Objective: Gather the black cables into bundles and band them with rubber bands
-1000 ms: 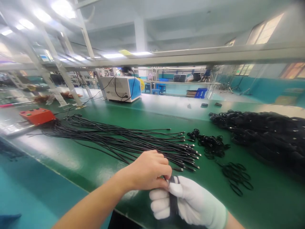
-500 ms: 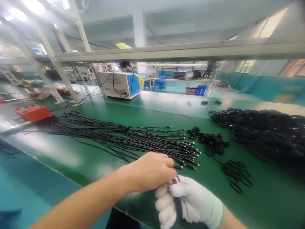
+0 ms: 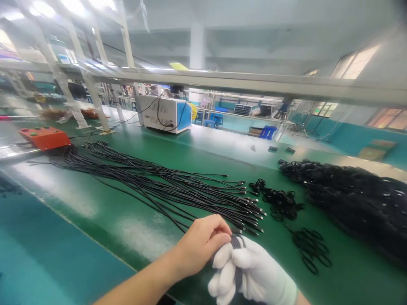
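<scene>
My right hand (image 3: 259, 264), in a white glove, is closed around a coiled black cable (image 3: 235, 242) near the bench's front edge. My bare left hand (image 3: 205, 241) meets it from the left, fingers curled and pinching at the top of the coil; the fingertips are partly hidden. Just beyond both hands, a long bundle of straight black cables (image 3: 159, 186) lies across the green bench, its metal-tipped connectors pointing right. To the right are a heap of small black loops (image 3: 281, 199) and several thin loose black loops (image 3: 311, 250).
A large pile of coiled black cables (image 3: 349, 197) covers the bench's right side. An orange box with buttons (image 3: 46, 139) sits at the left end. Behind stands a white and blue machine (image 3: 163, 112), under a long shelf rail (image 3: 238, 80).
The view has shifted slightly. Both hands stay together at the coil, while the left hand has turned a little and its fingers curl more around the coil's top.
</scene>
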Motion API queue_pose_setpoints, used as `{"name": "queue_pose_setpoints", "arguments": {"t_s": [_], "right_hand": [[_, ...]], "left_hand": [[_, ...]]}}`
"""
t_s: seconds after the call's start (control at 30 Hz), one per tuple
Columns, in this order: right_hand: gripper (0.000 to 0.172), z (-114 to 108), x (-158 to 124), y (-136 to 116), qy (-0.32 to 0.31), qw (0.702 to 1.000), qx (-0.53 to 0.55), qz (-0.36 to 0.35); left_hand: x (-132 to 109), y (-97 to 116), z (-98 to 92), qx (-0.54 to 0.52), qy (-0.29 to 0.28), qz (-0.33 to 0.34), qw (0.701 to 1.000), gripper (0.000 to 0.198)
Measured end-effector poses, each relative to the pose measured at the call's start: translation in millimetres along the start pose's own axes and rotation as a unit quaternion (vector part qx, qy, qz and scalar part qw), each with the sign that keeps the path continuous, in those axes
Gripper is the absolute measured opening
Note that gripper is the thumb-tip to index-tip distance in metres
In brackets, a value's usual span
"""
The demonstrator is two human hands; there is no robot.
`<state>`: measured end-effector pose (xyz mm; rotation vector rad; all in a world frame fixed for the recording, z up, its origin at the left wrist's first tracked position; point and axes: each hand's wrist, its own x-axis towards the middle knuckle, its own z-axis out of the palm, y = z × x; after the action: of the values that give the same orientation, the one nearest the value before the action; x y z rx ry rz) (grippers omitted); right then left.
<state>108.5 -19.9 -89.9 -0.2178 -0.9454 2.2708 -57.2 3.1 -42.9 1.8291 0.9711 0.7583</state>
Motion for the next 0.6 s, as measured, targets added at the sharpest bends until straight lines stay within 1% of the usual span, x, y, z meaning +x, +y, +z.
{"name": "queue_pose_setpoints", "arguments": {"t_s": [0.03, 0.17, 0.23, 0.33, 0.4, 0.5, 0.57, 0.6], "right_hand": [[0.032, 0.3, 0.4, -0.6, 0.005, 1.000, -0.017, -0.003], [0.031, 1.5, -0.7, -4.5, 0.009, 0.998, -0.066, 0.004], [0.032, 2.7, -1.6, -8.3, 0.000, 0.996, -0.091, 0.007], [0.029, 4.2, -3.0, -14.8, 0.000, 0.989, -0.147, 0.011], [0.030, 4.7, -4.1, -17.9, 0.012, 0.982, -0.185, 0.016], [0.032, 8.1, -5.9, -18.2, 0.030, 0.953, -0.296, 0.050], [0.029, 13.0, -6.5, -15.1, 0.025, 0.924, -0.374, 0.076], [0.026, 15.9, -6.6, -12.6, 0.016, 0.916, -0.393, 0.079]], "left_hand": [[-2.6, -3.0, 2.2, -0.015, 0.005, -0.002, 1.000, 0.011], [-4.9, -16.0, 10.2, -0.097, -0.017, -0.021, 0.995, 0.014], [-3.7, -21.3, 15.1, -0.112, 0.004, 0.005, 0.994, 0.012], [-2.4, -23.9, 20.4, -0.095, 0.054, 0.071, 0.991, 0.012], [-2.8, -23.1, 21.1, -0.084, 0.053, 0.077, 0.992, 0.014], [-5.5, -22.9, 21.5, -0.091, 0.026, 0.052, 0.994, 0.019], [-7.8, -25.6, 24.1, -0.086, 0.034, 0.064, 0.994, 0.023], [-8.8, -27.9, 26.4, -0.077, 0.044, 0.075, 0.993, 0.024]]}}
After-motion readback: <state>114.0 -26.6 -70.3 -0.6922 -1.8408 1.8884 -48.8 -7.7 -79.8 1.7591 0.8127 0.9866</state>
